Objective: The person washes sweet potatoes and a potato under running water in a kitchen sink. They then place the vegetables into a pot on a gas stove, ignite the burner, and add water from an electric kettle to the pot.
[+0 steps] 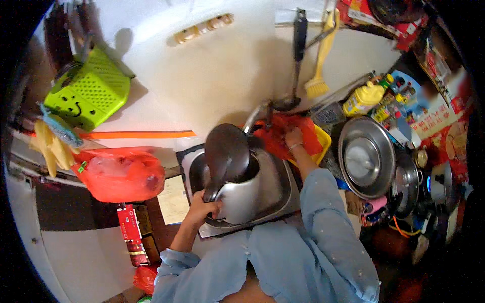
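My left hand [202,212] grips the handle of a dark, broad-headed utensil [227,151], perhaps a large spoon or ladle, at the rim of a silver metal pot [240,200]. Whether the same fingers also hold the pot's handle cannot be told. The pot stands in a stainless steel sink [274,185], and the utensil's head covers part of its mouth. Beyond the sink, my right hand [293,138] reaches onto a red plastic bag [269,140] that lies over a yellow basket [324,140]. Its fingertips are partly lost against the red.
A faucet [255,117] rises behind the sink. At left are a filled red bag [121,174], yellow gloves [49,147] and a green perforated holder [91,91]. A steel basin [366,157] and several bottles stand right; a ladle [299,49] and yellow brush [322,68] hang behind.
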{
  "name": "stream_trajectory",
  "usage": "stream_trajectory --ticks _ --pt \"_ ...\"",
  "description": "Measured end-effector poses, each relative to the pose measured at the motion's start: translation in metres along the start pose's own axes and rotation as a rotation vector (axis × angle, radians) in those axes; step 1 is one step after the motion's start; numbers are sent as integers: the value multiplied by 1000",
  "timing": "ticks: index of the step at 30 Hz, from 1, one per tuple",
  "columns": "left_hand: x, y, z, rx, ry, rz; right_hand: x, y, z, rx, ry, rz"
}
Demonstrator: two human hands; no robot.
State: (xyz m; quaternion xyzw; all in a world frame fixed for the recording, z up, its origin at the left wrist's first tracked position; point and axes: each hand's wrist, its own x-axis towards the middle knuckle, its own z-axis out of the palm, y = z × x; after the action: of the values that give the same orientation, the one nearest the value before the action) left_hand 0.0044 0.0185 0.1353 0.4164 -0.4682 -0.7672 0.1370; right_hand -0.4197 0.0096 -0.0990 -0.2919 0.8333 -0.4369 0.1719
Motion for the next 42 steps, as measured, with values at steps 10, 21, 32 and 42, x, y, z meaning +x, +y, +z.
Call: stream_trajectory --ticks 10,21,32,42 --pt "-2 7 1 59 -71 37 47 104 26 667 71 89" --pt "-4 2 1 -1 2 40 14 32 2 -504 -59 -369" --pt "-4 8 4 55 6 16 8 6 -3 -122 -81 -248" --pt "0 4 2 42 -12 30 -10 -90 -35 -397 93 -311"
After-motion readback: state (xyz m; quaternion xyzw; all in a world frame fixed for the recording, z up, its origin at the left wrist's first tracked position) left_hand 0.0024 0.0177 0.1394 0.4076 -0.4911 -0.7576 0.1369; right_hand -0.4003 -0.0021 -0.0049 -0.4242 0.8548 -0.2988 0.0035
